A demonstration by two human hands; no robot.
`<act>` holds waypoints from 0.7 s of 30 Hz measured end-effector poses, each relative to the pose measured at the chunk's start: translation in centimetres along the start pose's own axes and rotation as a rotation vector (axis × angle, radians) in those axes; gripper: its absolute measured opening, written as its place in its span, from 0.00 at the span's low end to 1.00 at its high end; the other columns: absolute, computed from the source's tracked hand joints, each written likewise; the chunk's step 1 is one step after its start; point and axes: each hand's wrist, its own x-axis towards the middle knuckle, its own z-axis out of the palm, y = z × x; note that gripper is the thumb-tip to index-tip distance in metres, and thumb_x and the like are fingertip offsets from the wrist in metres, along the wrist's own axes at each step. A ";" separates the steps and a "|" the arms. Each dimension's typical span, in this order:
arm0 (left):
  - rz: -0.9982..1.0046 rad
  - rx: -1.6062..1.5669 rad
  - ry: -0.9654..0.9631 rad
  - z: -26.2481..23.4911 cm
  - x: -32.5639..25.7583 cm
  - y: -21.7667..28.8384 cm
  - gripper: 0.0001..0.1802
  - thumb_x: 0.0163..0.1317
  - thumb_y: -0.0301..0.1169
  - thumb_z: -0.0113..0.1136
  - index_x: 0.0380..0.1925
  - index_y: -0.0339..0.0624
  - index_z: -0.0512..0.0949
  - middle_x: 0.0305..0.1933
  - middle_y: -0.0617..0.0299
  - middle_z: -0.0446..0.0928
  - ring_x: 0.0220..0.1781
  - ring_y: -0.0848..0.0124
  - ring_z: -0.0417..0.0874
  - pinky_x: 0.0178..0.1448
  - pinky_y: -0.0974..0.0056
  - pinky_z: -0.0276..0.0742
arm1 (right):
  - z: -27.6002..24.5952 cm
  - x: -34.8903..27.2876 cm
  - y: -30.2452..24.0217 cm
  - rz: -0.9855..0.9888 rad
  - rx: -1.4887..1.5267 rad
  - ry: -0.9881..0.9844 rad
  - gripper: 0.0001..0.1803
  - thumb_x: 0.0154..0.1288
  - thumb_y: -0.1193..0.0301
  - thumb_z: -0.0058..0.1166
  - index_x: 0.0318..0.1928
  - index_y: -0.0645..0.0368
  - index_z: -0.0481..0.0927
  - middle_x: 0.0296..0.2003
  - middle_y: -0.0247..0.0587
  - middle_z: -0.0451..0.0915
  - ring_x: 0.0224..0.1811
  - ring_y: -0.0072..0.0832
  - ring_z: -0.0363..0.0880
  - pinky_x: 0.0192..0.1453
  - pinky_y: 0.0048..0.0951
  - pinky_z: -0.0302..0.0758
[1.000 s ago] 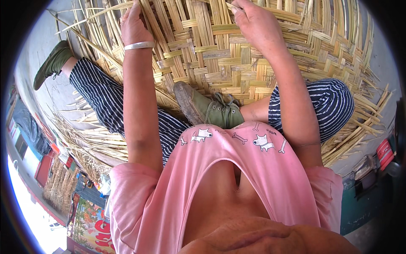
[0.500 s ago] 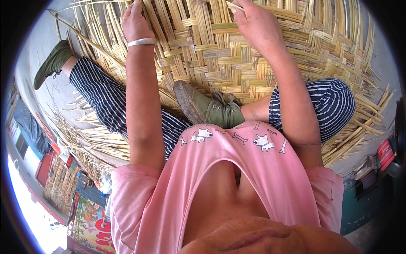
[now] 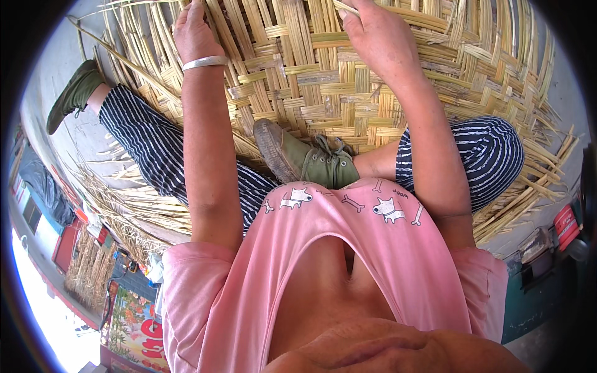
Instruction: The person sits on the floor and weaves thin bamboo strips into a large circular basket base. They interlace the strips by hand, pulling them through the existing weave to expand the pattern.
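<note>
A half-woven mat of flat yellow reed strips [image 3: 348, 84] spreads out in front of me, its strips crossing over and under. At the top edge of the view, my left hand [image 3: 196, 34], with a silver bracelet [image 3: 205, 62] on the wrist, is closed on a reed strip among the loose upright ones; its fingertips are partly cut off. To the right, my right hand [image 3: 380, 37] rests over the mat, its thumb and fingers pinching a pale reed strip [image 3: 346, 7]. The far part of the mat lies outside the view.
My legs in striped trousers [image 3: 146, 140] and green shoes [image 3: 326, 163] are on the mat and beside it. Loose reed ends [image 3: 143, 208] fan out at left and right. Grey floor [image 3: 53, 81] shows past the mat. A red object [image 3: 566, 227] stands at far right.
My left hand has shifted slightly to the left. My right hand has moved very little and keeps its pinch on the strip.
</note>
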 end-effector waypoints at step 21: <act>0.020 0.073 0.014 -1.2 1.3 -1.1 0.12 0.74 0.34 0.54 0.47 0.38 0.81 0.43 0.59 0.83 0.42 0.68 0.84 0.46 0.63 0.82 | 0.1 -0.3 -0.1 -0.016 0.028 0.041 0.07 0.78 0.70 0.50 0.45 0.61 0.75 0.24 0.35 0.74 0.22 0.22 0.74 0.24 0.26 0.75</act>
